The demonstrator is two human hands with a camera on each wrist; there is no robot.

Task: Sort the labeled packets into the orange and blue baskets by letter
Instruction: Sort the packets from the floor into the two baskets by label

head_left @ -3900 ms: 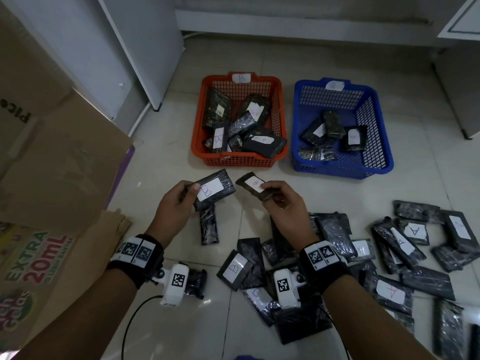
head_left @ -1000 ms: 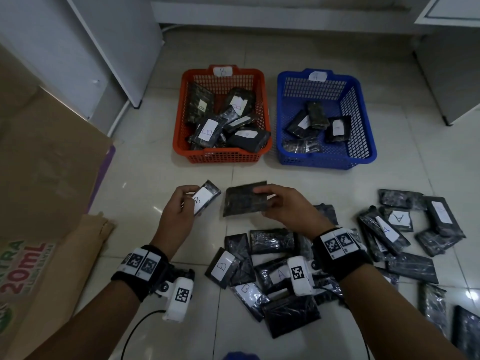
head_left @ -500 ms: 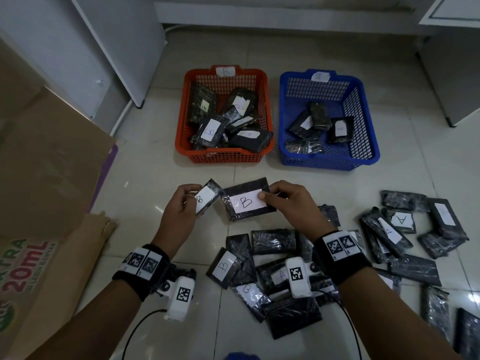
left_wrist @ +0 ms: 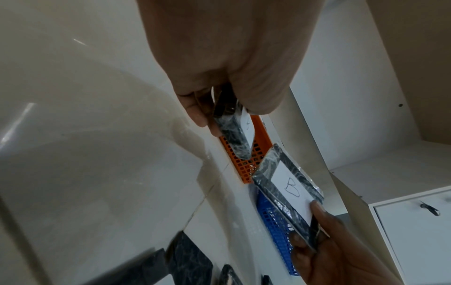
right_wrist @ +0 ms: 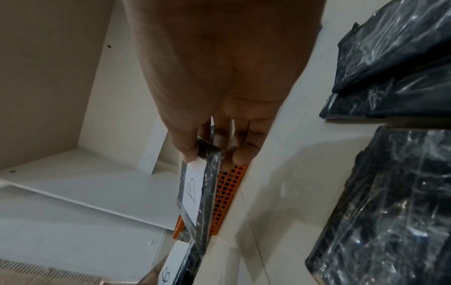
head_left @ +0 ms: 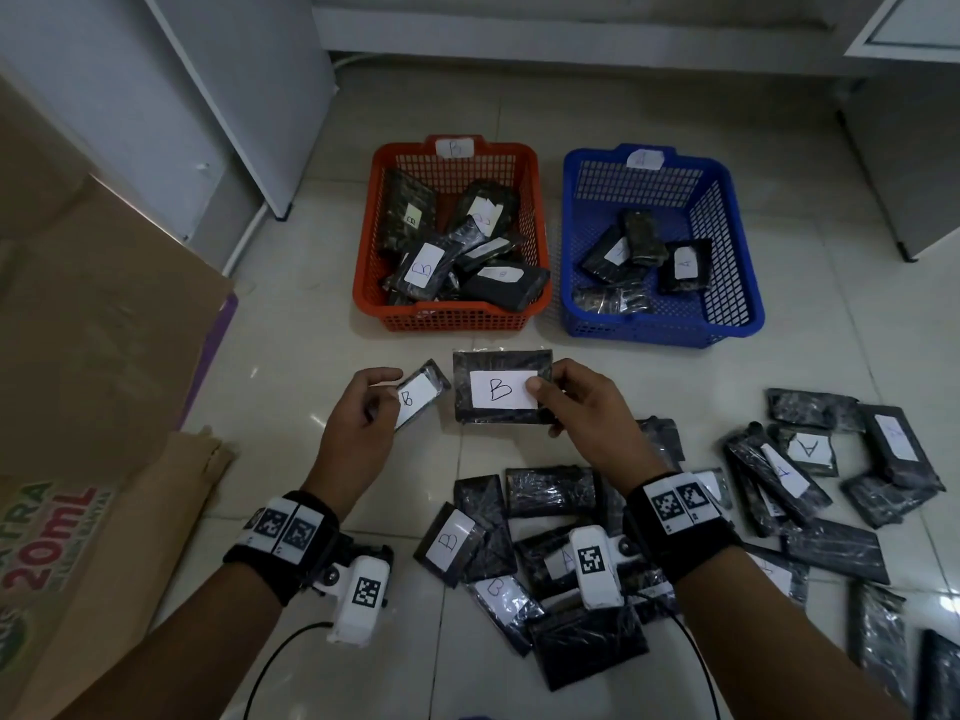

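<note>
Frame centre: two flat rectangular black packets, glossy crinkled wrap w/ white paper labels, are held above pale glossy tile. Smaller "B" packet (head_left: pixel 418 394) is pinched by left hand (head_left: pixel 358 423); larger "B" packet (head_left: pixel 501 387) is gripped at its right edge by right hand (head_left: pixel 587 413). Upper centre: orange basket (head_left: pixel 452 317), lattice plastic, tagged B, part-filled; blue basket (head_left: pixel 727 236) just right of it. Loose packets (head_left: pixel 550 491) are heaped lower right.

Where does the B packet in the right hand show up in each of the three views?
Head: the packet is at centre, below the orange basket.
Left wrist: right of centre, label up, the right hand pinching its lower end.
Right wrist: below centre, seen edge-on.
Shared landmark: the orange basket's mesh behind it.
</note>
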